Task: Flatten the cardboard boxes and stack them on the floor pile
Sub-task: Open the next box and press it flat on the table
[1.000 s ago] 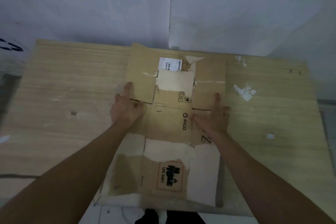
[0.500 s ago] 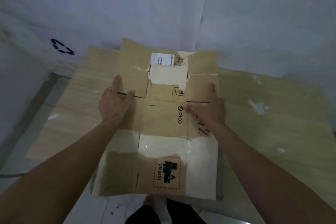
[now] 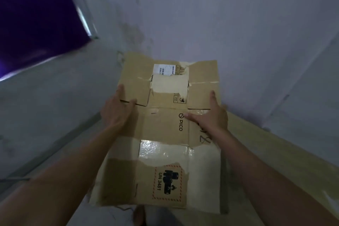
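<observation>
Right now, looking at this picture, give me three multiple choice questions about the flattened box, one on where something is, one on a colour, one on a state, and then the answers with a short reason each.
1. Where on the flattened cardboard box is the white barcode label?
A. At the far end, away from the person
B. At the near end, by the feet
C. Under the left hand

2. What colour is the dashed border of the UN 3481 hazard label?
A. Blue
B. Red-orange
C. Green

3. How is the box held?
A. One hand only
B. Lying on the wooden board untouched
C. Both hands gripping its side edges

Answers:
1 A, the barcode label sits near the far edge, beyond the pale tape.
2 B, the dashes around the hazard label are red-orange.
3 C, the left hand and right hand each clasp one side of the box.
</observation>
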A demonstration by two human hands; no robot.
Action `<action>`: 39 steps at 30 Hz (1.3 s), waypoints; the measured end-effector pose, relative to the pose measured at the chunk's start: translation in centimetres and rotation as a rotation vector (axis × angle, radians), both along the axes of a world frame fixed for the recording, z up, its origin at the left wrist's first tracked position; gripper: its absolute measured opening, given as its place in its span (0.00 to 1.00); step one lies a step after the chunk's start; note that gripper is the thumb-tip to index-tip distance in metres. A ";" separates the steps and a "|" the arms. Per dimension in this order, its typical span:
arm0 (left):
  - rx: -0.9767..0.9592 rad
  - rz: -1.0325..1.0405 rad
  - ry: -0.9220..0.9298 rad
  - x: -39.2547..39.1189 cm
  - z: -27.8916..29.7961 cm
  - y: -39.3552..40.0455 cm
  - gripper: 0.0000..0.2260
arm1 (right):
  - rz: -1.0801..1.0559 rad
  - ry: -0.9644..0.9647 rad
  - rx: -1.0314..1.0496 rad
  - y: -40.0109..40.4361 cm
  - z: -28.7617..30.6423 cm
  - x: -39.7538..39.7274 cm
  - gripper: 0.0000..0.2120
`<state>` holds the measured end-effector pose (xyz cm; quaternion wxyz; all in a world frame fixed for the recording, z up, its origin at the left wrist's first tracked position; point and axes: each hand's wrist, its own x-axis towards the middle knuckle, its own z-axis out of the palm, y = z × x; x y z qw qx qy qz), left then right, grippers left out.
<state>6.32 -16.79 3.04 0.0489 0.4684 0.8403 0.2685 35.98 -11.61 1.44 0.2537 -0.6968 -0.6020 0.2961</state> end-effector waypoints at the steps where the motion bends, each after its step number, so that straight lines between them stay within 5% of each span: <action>1: 0.010 0.013 -0.017 -1.7 0.1 -0.6 0.31 | 0.016 -0.012 0.003 -0.1 0.2 -1.9 0.69; 17: 0.023 0.068 -0.140 -35.2 -1.9 2.0 0.30 | 0.052 -0.091 -0.055 3.6 -2.1 -36.4 0.68; 31: 0.015 -0.122 -0.045 -48.1 -5.9 20.8 0.30 | -0.142 0.028 -0.095 17.8 -6.8 -48.8 0.67; 39: -0.048 -0.221 -0.071 -53.3 -10.4 30.2 0.28 | -0.242 -0.069 -0.128 23.3 -9.7 -54.0 0.61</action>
